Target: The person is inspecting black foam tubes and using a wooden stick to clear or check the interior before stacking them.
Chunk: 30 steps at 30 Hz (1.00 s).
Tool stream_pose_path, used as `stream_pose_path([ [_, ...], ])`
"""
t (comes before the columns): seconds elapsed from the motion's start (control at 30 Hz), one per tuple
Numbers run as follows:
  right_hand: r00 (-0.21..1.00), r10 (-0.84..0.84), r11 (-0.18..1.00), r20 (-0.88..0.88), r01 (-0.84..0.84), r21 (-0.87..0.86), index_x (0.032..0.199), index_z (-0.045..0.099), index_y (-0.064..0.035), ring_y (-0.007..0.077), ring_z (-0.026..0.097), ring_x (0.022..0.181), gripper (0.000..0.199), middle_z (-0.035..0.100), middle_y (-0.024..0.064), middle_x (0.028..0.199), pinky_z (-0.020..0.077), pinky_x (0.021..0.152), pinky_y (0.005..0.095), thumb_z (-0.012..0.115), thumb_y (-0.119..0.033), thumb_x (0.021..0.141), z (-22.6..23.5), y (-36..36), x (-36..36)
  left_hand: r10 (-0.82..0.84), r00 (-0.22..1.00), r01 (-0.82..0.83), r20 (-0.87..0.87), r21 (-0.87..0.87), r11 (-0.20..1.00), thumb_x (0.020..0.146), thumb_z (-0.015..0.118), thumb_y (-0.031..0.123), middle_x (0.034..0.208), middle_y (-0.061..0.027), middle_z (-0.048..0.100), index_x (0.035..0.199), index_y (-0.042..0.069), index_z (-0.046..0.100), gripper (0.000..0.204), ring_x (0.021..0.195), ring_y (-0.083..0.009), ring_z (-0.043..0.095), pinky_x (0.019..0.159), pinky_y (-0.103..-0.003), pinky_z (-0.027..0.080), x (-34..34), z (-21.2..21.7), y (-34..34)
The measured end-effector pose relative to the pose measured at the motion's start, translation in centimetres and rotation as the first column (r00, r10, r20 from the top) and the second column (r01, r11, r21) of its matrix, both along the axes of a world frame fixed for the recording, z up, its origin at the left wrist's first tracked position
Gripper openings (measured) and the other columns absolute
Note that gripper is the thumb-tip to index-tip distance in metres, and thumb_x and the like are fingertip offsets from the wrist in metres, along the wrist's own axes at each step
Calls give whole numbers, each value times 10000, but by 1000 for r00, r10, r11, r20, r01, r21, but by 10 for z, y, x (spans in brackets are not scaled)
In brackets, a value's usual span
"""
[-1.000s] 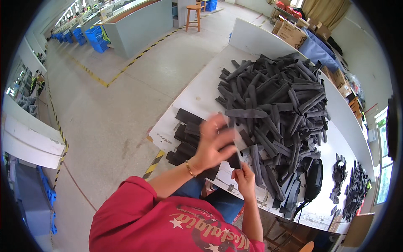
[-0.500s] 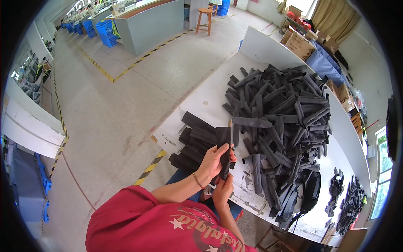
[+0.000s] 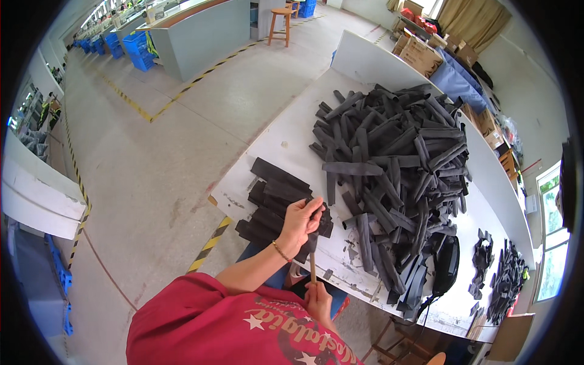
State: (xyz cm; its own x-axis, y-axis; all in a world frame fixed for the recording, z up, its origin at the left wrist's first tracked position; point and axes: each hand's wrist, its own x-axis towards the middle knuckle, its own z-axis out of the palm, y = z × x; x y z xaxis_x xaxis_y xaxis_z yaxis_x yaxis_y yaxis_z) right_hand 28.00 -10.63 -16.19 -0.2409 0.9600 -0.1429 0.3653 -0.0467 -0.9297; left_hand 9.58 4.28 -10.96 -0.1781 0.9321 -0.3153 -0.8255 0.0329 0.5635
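My left hand (image 3: 302, 224), with a beaded bracelet at the wrist, is closed around a dark fabric tube (image 3: 312, 243) above the table's near edge. Lower down and closer to my body, my right hand (image 3: 318, 300) grips a thin wooden stick (image 3: 313, 269). The stick points up to the tube; whether its upper end is inside the fabric is hidden. Just left of my left hand, several flat black fabric tubes (image 3: 281, 174) lie side by side at the table's left edge. To the right spreads a large heap of similar dark tubes (image 3: 389, 140).
The white table (image 3: 286, 131) has a raised back panel (image 3: 380, 58). A black bag (image 3: 447, 264) lies on its right part, with more dark pieces (image 3: 508, 283) beyond. A wooden stool (image 3: 280, 25) stands far off. Cardboard boxes (image 3: 420, 56) are behind the panel.
The stick tip that stuck out above the tube no longer shows there. My right hand has moved down toward my body with the stick, now exposed below my left hand. The view has shifted slightly.
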Motion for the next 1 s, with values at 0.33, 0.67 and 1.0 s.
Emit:
stream_pose_path([
  [0.33, 998, -44, 995, -45, 40, -89, 871, 559, -11, 72, 390, 467, 274, 464, -9, 536, 316, 447, 237, 432, -213, 1005, 48, 32, -2, -254, 911, 192, 324, 210, 959, 911, 481, 549, 1006, -156, 652, 1178, 12, 536, 603, 908, -309, 652, 794, -447, 537, 5, 5, -6],
  [0.67, 996, 90, 961, 22, -81, -265, 879, 577, -12, 95, 485, 519, 246, 516, 24, 577, 392, 489, 269, 463, -202, 987, 37, -5, 16, -86, 980, 99, 179, -65, 993, 980, 465, 356, 479, 52, 315, 728, 111, 473, 352, 364, -55, 283, 350, -210, 204, -16, -6, 1],
  [1.0, 999, 18, 997, 51, -13, -81, 1005, 597, -21, 57, 468, 577, 189, 519, -23, 644, 385, 522, 218, 568, -193, 930, 68, 6, 45, 283, 945, -295, 168, 57, 954, 1000, 406, 327, 477, 47, 288, 724, 130, 439, 341, 363, -71, 226, 337, -231, 192, -49, 27, 41],
])
